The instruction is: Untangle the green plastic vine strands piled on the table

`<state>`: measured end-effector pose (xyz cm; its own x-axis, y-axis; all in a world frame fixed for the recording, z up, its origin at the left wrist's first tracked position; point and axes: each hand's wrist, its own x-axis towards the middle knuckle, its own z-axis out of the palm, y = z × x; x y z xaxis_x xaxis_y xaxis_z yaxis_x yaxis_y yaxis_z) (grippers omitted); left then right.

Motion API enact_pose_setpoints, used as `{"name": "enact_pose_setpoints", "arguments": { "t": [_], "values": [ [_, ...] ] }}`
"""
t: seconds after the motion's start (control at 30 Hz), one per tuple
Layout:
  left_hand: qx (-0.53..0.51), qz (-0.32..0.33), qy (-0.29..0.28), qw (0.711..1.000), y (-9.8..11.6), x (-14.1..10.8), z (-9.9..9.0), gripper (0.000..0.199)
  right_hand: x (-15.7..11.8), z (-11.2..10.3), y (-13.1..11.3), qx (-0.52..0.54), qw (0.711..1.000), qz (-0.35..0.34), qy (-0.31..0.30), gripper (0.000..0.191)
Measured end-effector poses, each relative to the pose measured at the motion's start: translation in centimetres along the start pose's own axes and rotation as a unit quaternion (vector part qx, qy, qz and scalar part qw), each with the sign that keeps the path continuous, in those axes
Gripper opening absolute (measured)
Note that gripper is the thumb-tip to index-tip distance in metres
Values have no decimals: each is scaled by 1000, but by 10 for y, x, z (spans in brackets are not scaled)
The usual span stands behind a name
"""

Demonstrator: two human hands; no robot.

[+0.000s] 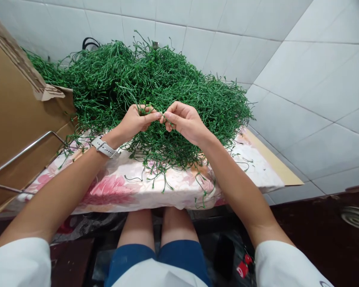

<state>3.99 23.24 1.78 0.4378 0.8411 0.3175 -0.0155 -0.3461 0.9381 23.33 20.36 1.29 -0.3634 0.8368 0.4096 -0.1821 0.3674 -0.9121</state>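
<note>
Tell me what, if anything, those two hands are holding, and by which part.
Thin green strands, pinched where the left hand and right hand meet, between thumbs and fingers. Whether that is an end or the middle is too small to tell.

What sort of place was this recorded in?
Probably an indoor work corner, perhaps in a home: white tiled walls, a flower-patterned cover under heaped green stems, and cardboard at the left.
</note>
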Motion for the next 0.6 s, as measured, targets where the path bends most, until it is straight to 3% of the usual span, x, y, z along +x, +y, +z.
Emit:
{"name": "enact_pose_setpoints", "arguments": {
  "t": [0.23, 0.37, 0.6],
  "values": [
    [0, 7, -7, 1000, -1, 0, -2, 40, 1, -2, 1, -3, 1000, -3, 30, 54],
    [-31, -18, 4, 999, 2, -1, -2, 38, -1, -7, -6, -3, 999, -7, 46, 46],
    [3, -57, 133, 989, -3, 8, -8, 25, 3, -25, -9, -52, 986, -86, 136, 29]
  ]
}}
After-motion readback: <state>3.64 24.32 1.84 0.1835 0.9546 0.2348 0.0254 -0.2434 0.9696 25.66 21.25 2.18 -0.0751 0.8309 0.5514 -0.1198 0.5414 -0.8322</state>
